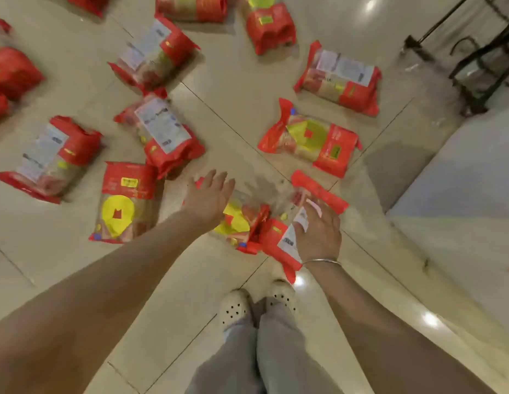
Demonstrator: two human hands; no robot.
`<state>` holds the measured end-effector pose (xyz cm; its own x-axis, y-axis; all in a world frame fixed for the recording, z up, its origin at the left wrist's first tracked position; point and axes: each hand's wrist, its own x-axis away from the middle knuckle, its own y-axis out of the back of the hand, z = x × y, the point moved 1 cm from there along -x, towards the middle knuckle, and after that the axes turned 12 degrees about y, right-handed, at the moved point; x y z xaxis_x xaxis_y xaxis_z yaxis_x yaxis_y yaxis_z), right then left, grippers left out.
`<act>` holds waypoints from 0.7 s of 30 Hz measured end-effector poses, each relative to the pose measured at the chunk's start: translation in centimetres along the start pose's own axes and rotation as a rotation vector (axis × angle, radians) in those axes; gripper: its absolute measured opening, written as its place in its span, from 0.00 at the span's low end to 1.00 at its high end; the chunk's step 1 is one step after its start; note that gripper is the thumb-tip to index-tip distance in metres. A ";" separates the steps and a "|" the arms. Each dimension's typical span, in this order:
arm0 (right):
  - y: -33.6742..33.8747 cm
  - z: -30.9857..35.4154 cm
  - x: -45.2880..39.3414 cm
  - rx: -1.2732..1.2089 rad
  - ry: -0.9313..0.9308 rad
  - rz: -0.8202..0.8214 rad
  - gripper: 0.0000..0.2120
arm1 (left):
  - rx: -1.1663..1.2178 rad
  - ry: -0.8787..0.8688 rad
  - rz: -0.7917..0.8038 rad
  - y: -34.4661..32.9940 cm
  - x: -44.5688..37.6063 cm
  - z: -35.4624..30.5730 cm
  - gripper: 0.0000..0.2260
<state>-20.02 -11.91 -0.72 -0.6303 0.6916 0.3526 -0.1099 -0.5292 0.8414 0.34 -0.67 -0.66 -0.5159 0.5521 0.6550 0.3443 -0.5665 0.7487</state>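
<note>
Several red and clear plastic packets lie scattered on the tiled floor (247,81). My left hand (209,199) reaches down with straight fingers over a packet with a yellow label (236,223); whether it touches is unclear. My right hand (318,231), a thin bangle at the wrist, has its fingers spread over a neighbouring packet with a white label (287,237). Neither hand grips anything. The picture is blurred by motion.
More packets lie to the left (125,203), ahead (162,132) and to the right (313,137), (338,78). A black metal frame (480,66) stands at the back right. A pale raised surface (461,180) borders the right. My feet in pale clogs (236,308) stand below.
</note>
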 end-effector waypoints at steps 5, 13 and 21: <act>-10.2 -6.8 -4.5 -0.042 -0.279 0.063 0.30 | -0.245 -0.082 0.087 -8.8 -9.1 -3.5 0.38; -16.7 -12.7 -6.4 -0.430 -0.559 -0.049 0.60 | -0.433 -0.082 0.149 -12.5 -14.2 -5.0 0.58; -17.6 -13.4 -6.6 -0.801 -0.817 -0.112 0.52 | -0.424 -0.085 0.248 -11.5 -15.8 -5.5 0.47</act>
<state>-24.23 -13.71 -23.31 0.0684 0.7117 0.6992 -0.7758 -0.4027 0.4858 0.24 -6.24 -20.22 -0.3870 0.4067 0.8275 0.0904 -0.8764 0.4730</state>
